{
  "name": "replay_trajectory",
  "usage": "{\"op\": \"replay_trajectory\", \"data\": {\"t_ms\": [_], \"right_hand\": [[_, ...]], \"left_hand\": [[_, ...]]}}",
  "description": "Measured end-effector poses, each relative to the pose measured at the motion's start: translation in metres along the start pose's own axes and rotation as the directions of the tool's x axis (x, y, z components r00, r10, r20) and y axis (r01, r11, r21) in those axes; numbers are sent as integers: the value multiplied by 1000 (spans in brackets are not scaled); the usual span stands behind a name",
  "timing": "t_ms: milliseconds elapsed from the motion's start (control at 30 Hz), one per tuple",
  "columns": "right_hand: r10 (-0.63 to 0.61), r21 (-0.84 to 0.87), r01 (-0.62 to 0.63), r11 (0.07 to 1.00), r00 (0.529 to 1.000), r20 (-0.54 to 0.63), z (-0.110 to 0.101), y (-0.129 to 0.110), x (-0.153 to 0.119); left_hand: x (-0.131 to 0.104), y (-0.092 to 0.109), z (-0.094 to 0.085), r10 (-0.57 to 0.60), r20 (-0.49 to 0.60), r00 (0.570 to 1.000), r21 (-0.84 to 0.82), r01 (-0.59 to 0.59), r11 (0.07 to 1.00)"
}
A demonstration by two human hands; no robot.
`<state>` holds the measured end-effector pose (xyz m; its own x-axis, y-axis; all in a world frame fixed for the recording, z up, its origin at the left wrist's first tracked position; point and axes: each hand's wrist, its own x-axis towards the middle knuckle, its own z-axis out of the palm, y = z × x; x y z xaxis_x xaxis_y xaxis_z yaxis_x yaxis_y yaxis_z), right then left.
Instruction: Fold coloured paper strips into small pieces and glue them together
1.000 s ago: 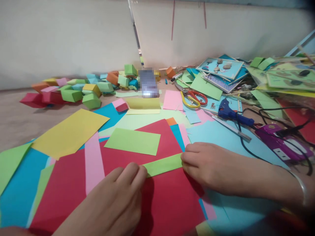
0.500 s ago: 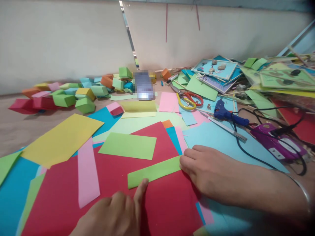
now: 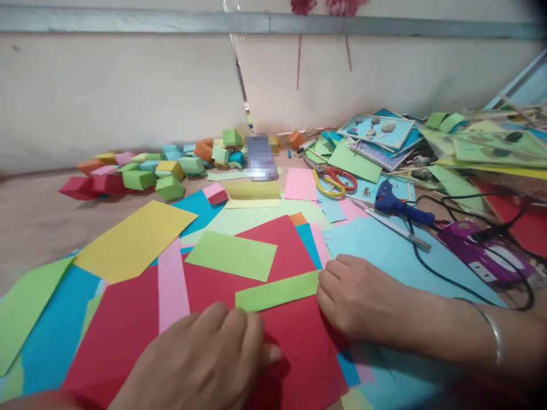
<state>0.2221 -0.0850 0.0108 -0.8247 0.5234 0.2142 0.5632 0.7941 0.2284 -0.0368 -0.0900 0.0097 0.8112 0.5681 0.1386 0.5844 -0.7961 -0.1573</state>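
Presently, the green strip lies aslant on the red sheet, its right end close to that sheet's right edge. The right hand has its fingers bunched together and clamped on that end, covering it. The left hand is at the strip's left end, on the near side; its fingers are curled, 1 digit pointing right over red paper. Its other fingertips are hidden; whether they touch the strip cannot be told. Just beyond the strip, 1 green card lies across the sheet's far edge.
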Motion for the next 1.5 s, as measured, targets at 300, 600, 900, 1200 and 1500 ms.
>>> {"op": "replay_trajectory", "data": {"t_ms": [300,600,900,1200,1500], "right_hand": [[487,636,-413,652,871,65,-7,30,6],[499,843,-491,220,799,335,-1,24,15],[449,836,-543,-78,730,516,-9,44,12],[644,859,-510,-39,645,412,-14,77,-7],[215,264,-103,959,871,-442,-3,50,3]], "left_hand": [[63,-36,-2,-72,-48,996,-260,57,964],[76,-36,-1,-163,240,957,-696,287,658],[89,-54,-1,0,506,862,-803,471,364],[89,-56,-5,-54,507,860,-812,498,305],[88,-59,4,-161,527,835,-832,545,105]]}}
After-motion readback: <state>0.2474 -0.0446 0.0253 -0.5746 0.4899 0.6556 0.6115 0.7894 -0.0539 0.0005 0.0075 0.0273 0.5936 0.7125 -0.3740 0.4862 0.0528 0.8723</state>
